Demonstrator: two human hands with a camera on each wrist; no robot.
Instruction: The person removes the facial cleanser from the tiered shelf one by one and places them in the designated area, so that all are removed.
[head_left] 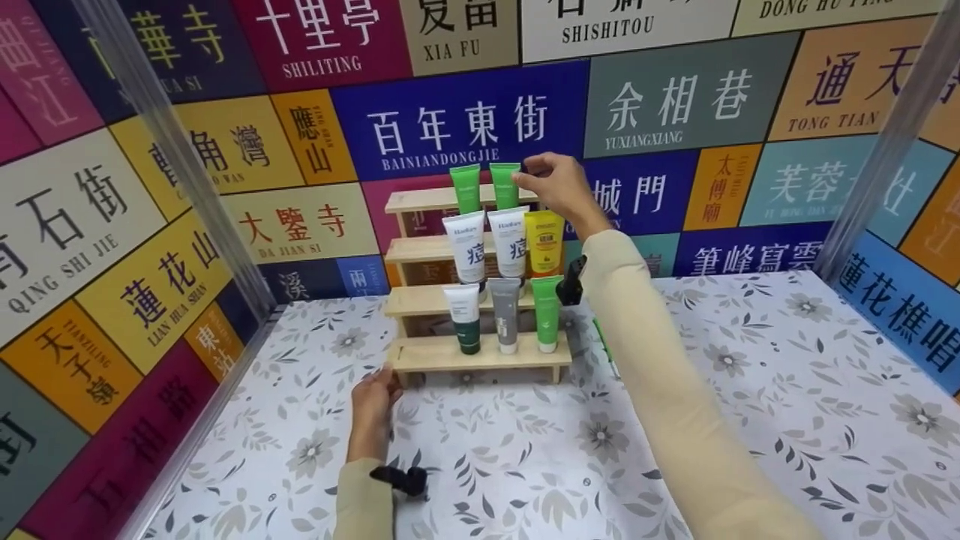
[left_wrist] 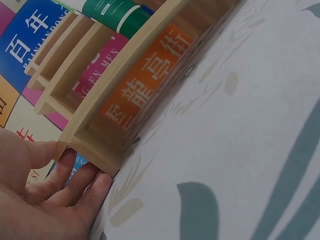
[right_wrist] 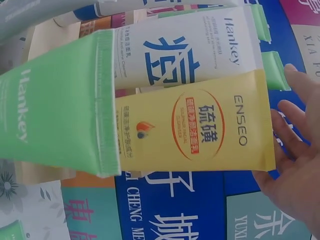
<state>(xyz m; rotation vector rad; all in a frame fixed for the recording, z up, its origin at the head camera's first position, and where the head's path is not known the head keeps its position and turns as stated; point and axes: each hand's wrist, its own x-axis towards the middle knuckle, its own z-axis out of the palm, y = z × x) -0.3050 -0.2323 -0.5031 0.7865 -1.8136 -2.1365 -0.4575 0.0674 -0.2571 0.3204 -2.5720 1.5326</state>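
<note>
A stepped wooden display rack (head_left: 420,300) holds several squeeze tubes standing cap down. At the rack's lower left end my left hand (head_left: 373,397) grips the bottom step, thumb on top and fingers under the board (left_wrist: 95,155). Up at the top step, my right hand (head_left: 559,187) has its fingertips right at the upper edge of the right-hand green tube (head_left: 505,186); its fingers look loose in the right wrist view. Another green tube (head_left: 466,189) stands left of that one. White tubes (head_left: 511,244) and a yellow tube (right_wrist: 195,125) stand one step lower.
On the bottom step are a white and dark green tube (head_left: 466,322), a grey tube (head_left: 506,315) and a green tube (head_left: 547,315). Something green (head_left: 604,346) lies on the flowered tabletop, partly behind my right sleeve. A colourful sign-covered wall (head_left: 465,120) rises behind the rack.
</note>
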